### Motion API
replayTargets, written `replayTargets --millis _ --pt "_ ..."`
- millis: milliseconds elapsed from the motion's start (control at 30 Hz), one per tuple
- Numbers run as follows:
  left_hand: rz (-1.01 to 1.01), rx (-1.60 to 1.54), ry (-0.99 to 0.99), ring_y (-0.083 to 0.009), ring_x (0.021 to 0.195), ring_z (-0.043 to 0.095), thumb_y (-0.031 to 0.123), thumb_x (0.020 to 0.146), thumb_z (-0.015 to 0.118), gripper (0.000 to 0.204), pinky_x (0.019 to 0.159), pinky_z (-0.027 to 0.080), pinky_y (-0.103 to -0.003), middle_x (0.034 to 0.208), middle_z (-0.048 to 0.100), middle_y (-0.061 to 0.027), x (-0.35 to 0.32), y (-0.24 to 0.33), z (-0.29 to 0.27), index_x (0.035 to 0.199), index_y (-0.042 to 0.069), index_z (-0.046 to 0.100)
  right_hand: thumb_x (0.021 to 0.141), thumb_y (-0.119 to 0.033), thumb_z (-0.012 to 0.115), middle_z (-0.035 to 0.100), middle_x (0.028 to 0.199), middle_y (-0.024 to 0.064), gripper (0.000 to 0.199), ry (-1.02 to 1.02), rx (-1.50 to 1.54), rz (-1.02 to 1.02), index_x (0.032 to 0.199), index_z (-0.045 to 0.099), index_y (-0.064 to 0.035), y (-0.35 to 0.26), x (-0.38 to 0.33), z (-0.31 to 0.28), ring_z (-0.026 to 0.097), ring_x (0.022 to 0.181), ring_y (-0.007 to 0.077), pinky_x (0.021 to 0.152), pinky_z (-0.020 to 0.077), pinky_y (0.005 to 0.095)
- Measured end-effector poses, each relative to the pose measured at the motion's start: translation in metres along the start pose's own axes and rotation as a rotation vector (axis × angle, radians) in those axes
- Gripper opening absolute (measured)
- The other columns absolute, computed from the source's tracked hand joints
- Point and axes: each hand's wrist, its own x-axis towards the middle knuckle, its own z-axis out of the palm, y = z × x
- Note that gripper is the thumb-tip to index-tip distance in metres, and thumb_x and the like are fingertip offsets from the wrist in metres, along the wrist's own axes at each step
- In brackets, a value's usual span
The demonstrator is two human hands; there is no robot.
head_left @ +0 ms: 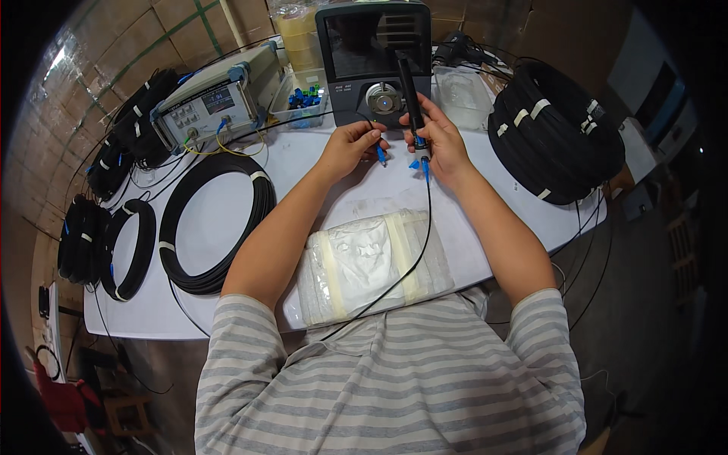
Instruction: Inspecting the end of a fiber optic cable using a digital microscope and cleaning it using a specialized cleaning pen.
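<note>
My right hand (442, 142) grips a black pen-shaped probe (409, 91) held upright, with a blue fibre connector (422, 165) at its lower end and a thin black cable (413, 250) running down toward my body. My left hand (351, 146) pinches another blue-tipped connector (380, 154) on a black cable, a short gap from the probe. Both hands hover over the white table (227, 220), just in front of a dark screen unit (373, 53) with a round port.
A taped white plastic packet (364, 262) lies at the near edge. A black cable coil (216, 220) lies left, smaller coils (125, 250) farther left, a big stack of coils (553, 129) right. A grey test instrument (216, 98) and a tray of blue caps (303, 98) stand behind.
</note>
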Motion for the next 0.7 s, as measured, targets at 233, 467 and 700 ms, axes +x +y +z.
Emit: replayTargets --millis 233,467,700 --pt "0.005 0.001 -0.002 -0.009 0.076 0.067 0.019 0.103 0.055 0.025 0.066 0.052 -0.021 0.091 0.072 -0.0045 -0.0008 0.0032 0.0016 0.119 0.002 0.064 0.082 0.0 0.048 0.064 0.11 0.0085 0.069 0.001 0.002 -0.014 0.149 0.041 -0.0119 0.002 0.0011 -0.0025 0.062 0.078 0.0138 0.066 0.0536 0.0287" --pt "0.005 -0.005 0.0 -0.0098 0.077 0.067 0.018 0.103 0.055 0.025 0.067 0.052 -0.021 0.091 0.072 -0.0051 -0.0012 0.0031 0.0013 0.119 0.001 0.064 0.078 0.004 0.044 0.063 0.115 0.0105 0.076 0.036 0.046 0.018 0.153 0.036 -0.0101 -0.0009 0.0008 -0.0026 0.061 0.083 0.0158 0.072 0.0539 0.0303" --pt "0.005 0.01 -0.007 -0.0092 0.078 0.067 0.018 0.103 0.055 0.025 0.067 0.052 -0.021 0.091 0.072 -0.005 -0.0001 0.0035 0.0023 0.119 0.002 0.064 0.074 0.008 0.041 0.058 0.127 0.01 0.083 -0.017 -0.012 0.025 0.155 0.03 -0.0073 -0.0035 -0.002 -0.0009 0.06 0.092 0.0162 0.081 0.0526 0.0294"
